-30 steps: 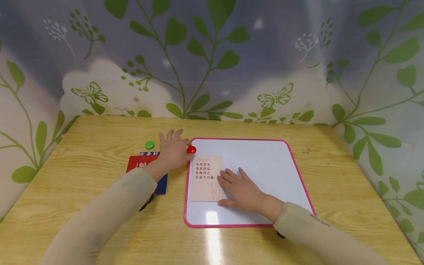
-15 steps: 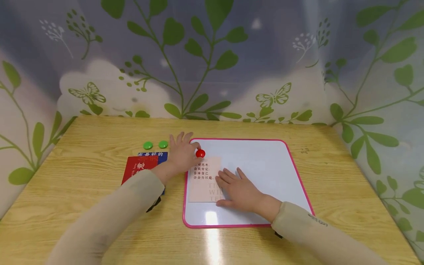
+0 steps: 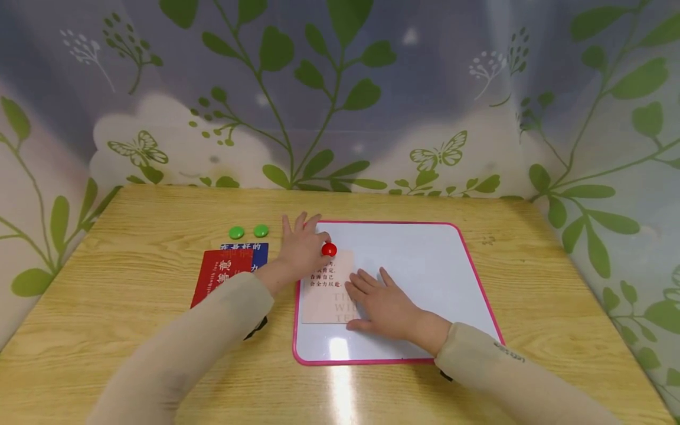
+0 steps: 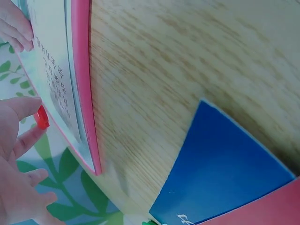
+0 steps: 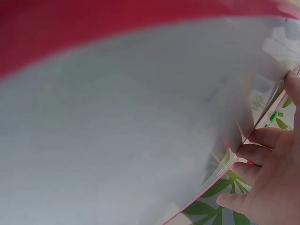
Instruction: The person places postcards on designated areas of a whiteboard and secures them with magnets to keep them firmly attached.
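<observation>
My left hand [image 3: 303, 252] pinches a glossy red round magnet [image 3: 329, 250] between thumb and index finger, its other fingers spread. The magnet is over the top of a pale pink card [image 3: 324, 304] with printed Chinese text. The card lies on the left part of a whiteboard [image 3: 419, 254] with a pink frame. My right hand [image 3: 390, 307] rests with extended fingers on the card's right edge and the board. In the left wrist view the red magnet [image 4: 42, 118] shows between the fingertips. Part of the card's text is hidden behind my left hand.
Two green round magnets [image 3: 261, 231] lie on the wooden table [image 3: 175, 218], left of the board. Below them a red card [image 3: 225, 268] overlaps a blue card [image 3: 260, 254]; my left sleeve [image 3: 212, 330] covers part of them. A leaf-patterned curtain [image 3: 340, 118] stands behind the table.
My left hand has moved right with the red magnet, from the board's left edge to the top of the pink card. The second green magnet has come into sight. My right hand stays put.
</observation>
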{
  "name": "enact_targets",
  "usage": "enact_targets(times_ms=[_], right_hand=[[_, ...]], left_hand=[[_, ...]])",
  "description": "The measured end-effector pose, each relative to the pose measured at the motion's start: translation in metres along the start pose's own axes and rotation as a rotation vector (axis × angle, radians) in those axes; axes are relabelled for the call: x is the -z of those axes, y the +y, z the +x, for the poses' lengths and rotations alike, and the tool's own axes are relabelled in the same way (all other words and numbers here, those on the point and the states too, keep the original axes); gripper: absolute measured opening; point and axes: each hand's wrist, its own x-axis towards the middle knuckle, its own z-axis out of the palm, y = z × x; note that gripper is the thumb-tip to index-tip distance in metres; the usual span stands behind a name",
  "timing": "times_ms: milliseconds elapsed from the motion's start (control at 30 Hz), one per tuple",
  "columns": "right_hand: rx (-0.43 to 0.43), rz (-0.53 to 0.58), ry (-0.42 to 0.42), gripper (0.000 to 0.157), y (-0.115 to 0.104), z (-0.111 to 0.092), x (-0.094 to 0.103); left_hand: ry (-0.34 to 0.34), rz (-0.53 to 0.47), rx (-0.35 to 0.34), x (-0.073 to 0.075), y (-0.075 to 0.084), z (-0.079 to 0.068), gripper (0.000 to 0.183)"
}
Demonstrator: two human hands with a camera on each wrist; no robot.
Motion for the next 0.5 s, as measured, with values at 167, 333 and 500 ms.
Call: enact_targets(times_ms=[167,333,500], right_hand=[[-0.004,0.002,-0.001,0.076,0.0007,-0.0007,0.0002],[-0.007,0.008,-0.007,0.076,0.0010,-0.0003,-0.0010],[-0.005,0.003,-0.004,0.076,0.0008,0.0001,-0.0020]], left_hand=[[-0.003,0.001,0.005,-0.0030,-0.0004,0.0021,0.041],[0.009,-0.008,0.008,-0.0057,-0.0037,0.0022,0.039],[0.012,-0.023,0.009,-0.0074,-0.0046,0.0028,0.037]])
